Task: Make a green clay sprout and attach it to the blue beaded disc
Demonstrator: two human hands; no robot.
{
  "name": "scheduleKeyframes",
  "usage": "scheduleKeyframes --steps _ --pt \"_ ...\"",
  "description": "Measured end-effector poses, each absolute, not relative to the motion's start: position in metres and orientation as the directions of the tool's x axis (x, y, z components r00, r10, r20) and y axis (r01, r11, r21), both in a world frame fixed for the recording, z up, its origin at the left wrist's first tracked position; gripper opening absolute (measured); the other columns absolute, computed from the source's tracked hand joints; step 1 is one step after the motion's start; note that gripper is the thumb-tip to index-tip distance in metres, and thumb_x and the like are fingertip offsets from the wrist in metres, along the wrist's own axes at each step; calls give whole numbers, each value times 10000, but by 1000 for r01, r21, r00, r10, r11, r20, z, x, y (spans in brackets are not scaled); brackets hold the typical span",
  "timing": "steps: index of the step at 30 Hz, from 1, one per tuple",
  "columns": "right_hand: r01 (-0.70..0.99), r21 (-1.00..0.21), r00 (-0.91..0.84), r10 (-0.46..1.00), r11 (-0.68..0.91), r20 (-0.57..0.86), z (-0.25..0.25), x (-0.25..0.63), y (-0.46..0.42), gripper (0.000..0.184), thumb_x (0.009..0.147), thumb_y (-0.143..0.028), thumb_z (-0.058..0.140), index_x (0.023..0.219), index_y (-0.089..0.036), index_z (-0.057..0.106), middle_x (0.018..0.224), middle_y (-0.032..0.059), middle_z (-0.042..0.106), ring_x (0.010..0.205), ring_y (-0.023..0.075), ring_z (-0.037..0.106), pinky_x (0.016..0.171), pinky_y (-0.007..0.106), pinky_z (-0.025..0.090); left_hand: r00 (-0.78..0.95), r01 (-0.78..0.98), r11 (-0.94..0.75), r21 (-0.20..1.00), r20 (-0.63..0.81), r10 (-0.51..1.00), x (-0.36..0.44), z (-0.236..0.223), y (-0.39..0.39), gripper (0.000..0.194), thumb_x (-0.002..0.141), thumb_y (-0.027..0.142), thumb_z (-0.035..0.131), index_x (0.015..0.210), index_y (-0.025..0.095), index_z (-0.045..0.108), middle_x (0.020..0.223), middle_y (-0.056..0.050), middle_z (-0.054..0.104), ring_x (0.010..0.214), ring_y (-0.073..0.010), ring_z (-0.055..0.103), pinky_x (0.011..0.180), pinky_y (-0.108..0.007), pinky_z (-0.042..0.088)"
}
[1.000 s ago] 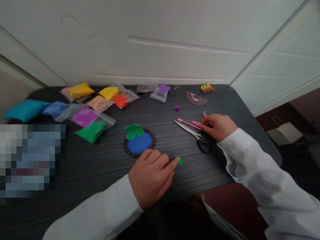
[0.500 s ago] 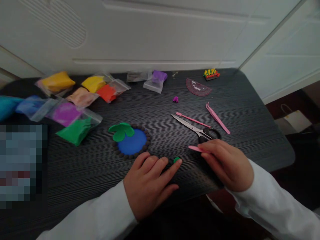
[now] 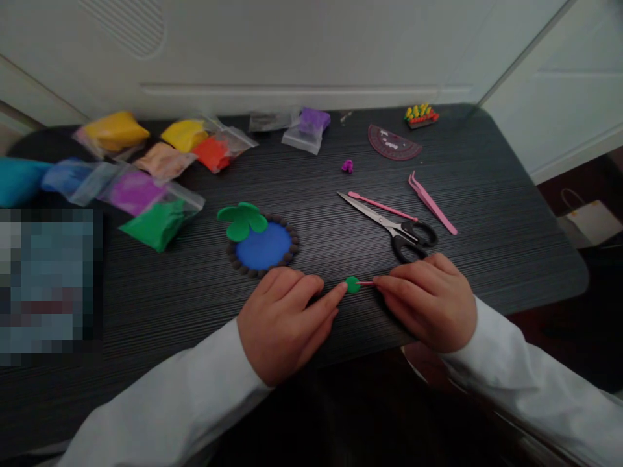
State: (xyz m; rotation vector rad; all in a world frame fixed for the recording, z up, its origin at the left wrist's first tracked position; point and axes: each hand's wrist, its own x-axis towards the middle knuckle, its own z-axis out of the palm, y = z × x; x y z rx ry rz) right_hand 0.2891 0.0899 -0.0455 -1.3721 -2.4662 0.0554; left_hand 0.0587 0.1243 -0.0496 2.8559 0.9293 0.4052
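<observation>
A small flat disc of green clay (image 3: 353, 285) lies on the dark table. The index fingertip of my left hand (image 3: 287, 324) rests on its left edge; that finger is stretched out, the thumb is apart and nothing is gripped. Pinched in my right hand (image 3: 428, 301) is a thin pink clay tool (image 3: 366, 283), whose tip touches the disc from the right. Its other end is hidden by the fingers. Beyond my left hand sits a blue clay round (image 3: 263, 246) edged with dark clay balls, with green clay petals (image 3: 242, 221) on its upper left.
Black-handled scissors (image 3: 382, 220), a pink stick tool (image 3: 384, 206) and pink tweezers (image 3: 433, 202) lie beyond my right hand. Farther back are a protractor (image 3: 394, 143), a magenta clay bit (image 3: 347, 167) and a small colourful clay piece (image 3: 421, 117). Several clay bags (image 3: 158, 224) lie left.
My right hand has moved left and brought the pink tool's tip to the green disc. My left index finger now presses the disc's left edge. The camera view has shifted.
</observation>
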Motion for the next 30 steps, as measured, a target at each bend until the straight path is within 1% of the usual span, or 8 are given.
scheduleKeyframes --steps 3,6,16,20,26,30 --pt "833 -146 -474 825 533 306 -46 290 89 226 761 -229 531 983 -233 574 821 4 634 676 113 530 663 314 306 782 553 -813 181 224 581 59 -50 125 383 745 269 494 1126 239 513 810 -49 565 740 -182 459 671 -356 406" --pt "837 -103 -481 813 537 329 -46 289 88 209 759 -245 536 961 -236 587 805 -2 638 654 107 523 671 323 288 784 546 -817 185 231 576 60 -49 125 374 752 261 494 1123 228 516 809 -46 559 735 -174 452 670 -349 401" --pt "849 -56 -482 813 526 327 -46 287 88 193 753 -255 546 938 -243 596 786 -9 644 638 104 520 654 324 266 783 548 -812 201 220 583 62 -48 125 362 763 268 490 1122 225 514 815 -39 559 738 -172 454 673 -347 395" --pt "860 -47 -463 816 508 345 -47 285 85 201 747 -259 553 943 -245 592 790 -14 646 636 110 526 639 319 283 787 548 -812 203 206 582 62 -49 125 363 767 272 483 1126 226 508 825 -38 555 750 -176 454 678 -348 393" --pt "871 -90 -437 846 482 305 -47 281 76 240 748 -221 544 986 -208 576 840 7 645 668 128 528 621 289 342 788 548 -812 203 199 582 62 -52 125 380 771 285 476 1148 246 484 842 -33 544 759 -176 448 691 -350 387" --pt "890 -95 -402 867 446 296 -47 279 71 265 752 -226 533 1014 -216 566 857 6 638 657 136 503 610 278 362 799 537 -824 180 205 566 63 -52 125 377 772 292 472 1147 252 485 844 -32 549 750 -176 446 686 -349 384"
